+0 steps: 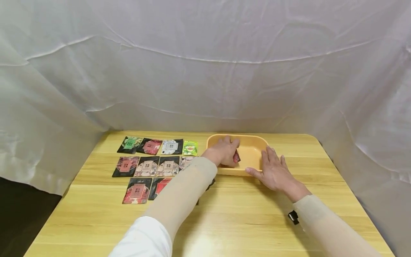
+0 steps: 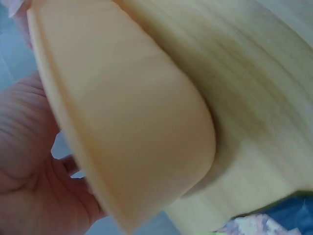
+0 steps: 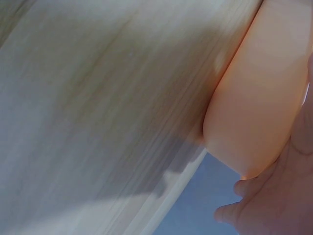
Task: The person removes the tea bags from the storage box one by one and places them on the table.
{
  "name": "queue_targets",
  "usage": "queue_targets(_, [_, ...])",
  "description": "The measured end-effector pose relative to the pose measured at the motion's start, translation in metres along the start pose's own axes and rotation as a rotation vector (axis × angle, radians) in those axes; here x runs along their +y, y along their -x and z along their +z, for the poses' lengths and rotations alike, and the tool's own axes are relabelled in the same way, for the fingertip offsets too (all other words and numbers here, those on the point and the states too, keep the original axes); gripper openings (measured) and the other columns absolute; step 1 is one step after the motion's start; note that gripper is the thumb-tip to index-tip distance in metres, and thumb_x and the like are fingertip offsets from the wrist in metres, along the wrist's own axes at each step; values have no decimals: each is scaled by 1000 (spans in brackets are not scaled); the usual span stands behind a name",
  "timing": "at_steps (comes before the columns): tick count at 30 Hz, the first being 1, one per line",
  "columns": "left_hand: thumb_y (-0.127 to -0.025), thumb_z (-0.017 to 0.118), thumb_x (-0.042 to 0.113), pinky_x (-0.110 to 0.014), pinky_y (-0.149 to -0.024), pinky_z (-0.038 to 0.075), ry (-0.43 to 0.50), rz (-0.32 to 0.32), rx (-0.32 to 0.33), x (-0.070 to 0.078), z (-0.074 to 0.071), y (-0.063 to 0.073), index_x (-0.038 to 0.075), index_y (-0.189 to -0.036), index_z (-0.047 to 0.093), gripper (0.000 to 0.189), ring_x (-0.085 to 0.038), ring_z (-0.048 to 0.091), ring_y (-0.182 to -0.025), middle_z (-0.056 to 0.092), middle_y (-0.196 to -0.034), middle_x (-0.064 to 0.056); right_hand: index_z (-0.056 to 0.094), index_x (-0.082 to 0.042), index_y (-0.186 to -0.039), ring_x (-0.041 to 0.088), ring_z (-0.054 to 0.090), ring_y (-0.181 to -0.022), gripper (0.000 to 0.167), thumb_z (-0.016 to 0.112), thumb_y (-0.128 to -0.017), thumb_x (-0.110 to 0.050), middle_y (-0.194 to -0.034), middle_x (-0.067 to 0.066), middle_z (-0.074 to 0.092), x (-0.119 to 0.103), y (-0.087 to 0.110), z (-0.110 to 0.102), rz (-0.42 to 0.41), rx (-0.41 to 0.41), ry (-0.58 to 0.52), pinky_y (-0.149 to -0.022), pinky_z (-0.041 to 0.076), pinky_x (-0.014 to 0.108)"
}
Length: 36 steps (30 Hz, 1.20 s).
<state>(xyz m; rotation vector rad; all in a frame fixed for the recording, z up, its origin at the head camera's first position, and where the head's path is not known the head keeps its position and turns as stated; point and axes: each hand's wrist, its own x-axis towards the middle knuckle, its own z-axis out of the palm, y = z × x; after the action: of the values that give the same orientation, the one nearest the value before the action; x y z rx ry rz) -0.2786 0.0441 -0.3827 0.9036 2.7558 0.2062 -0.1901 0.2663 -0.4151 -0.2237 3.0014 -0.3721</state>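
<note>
A yellow-orange plastic tray (image 1: 252, 153) sits toward the back of the table. My left hand (image 1: 223, 150) reaches over the front rim into its left part, fingers curled downward. A dark red sachet (image 1: 237, 156) shows beside the thumb and seems pinched there; the hand covers most of it. In the left wrist view the tray wall (image 2: 132, 107) hides the fingertips. My right hand (image 1: 274, 171) rests against the tray's front right corner, fingers spread and fairly straight, thumb at the front rim. The right wrist view shows that hand along the tray's outer wall (image 3: 254, 98).
Several flat sachets lie in rows left of the tray, including a green one (image 1: 130, 144), a yellow-green tea packet (image 1: 190, 148) and a red one (image 1: 137, 191). My left forearm covers part of the lower rows. A pale cloth (image 1: 205, 89) hangs behind the table.
</note>
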Motion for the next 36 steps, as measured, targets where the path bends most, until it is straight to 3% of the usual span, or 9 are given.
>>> queue_targets(10, [-89, 81, 43, -38, -104, 51, -123, 35, 47, -6, -22, 17, 26, -144, 44, 68, -29, 51, -120, 47, -140, -10, 9, 16, -161, 54, 1, -159, 118, 40, -99, -80, -171, 36, -2, 5, -4, 0, -18, 3, 10, -122, 2, 78])
queue_targets(18, [-89, 76, 41, -38, -98, 53, -161, 45, 54, -11, -38, 34, 26, -144, 46, 65, -28, 47, -120, 47, -141, -9, 8, 16, -162, 56, 2, -158, 118, 39, -99, -80, -171, 37, -2, 10, -6, -4, -20, -4, 12, -122, 3, 78])
queue_targets(29, [-89, 82, 42, -40, -101, 52, -116, 46, -11, -21, -54, 57, 25, -150, 45, 73, -28, 46, -125, 47, -145, -11, 7, 16, -161, 57, 0, -158, 118, 39, -100, -79, -170, 37, -6, 16, -11, -9, -36, -14, 4, -121, 2, 80])
queue_targets(36, [-88, 85, 36, -45, -105, 52, -58, 20, -35, -45, -59, 79, 25, -150, 44, 75, -29, 46, -132, 45, -150, -11, 6, 16, -162, 56, -1, -158, 117, 38, -100, -79, -171, 36, -8, 19, -14, -10, -42, -17, 1, -121, 1, 80])
